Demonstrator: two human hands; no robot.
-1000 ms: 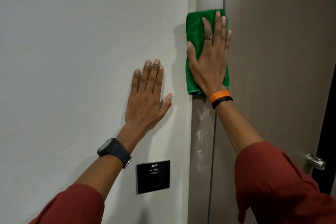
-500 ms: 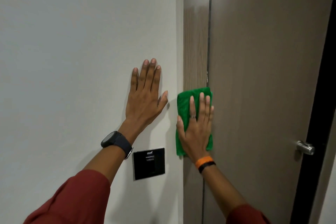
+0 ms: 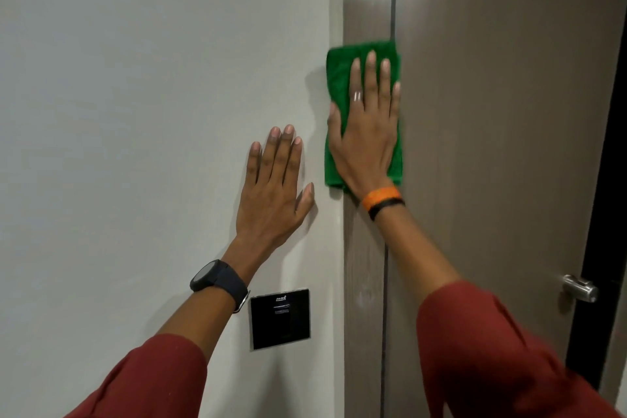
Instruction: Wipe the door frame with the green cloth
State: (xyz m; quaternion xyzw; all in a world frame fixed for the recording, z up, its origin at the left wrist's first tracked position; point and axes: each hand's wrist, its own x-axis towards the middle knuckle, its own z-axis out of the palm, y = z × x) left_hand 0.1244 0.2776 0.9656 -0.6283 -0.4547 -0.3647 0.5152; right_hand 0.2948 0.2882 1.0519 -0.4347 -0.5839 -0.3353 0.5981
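A folded green cloth (image 3: 339, 78) lies flat against the brown wood-grain door frame (image 3: 364, 265), a vertical strip between the white wall and the door. My right hand (image 3: 368, 139) presses the cloth onto the frame with fingers spread and pointing up; its wrist carries an orange and a black band. My left hand (image 3: 274, 190) rests flat on the white wall (image 3: 135, 112) just left of the frame, fingers apart, holding nothing, lower than the right hand. A dark watch sits on the left wrist.
A black square wall panel (image 3: 280, 319) sits on the wall below my left hand. Right of the frame is the brown door (image 3: 502, 112), with a metal handle (image 3: 578, 287) near its right edge and a dark gap beyond.
My right hand slid the cloth down the frame to below my left hand's level, then back up above it. The left hand stayed on the wall.
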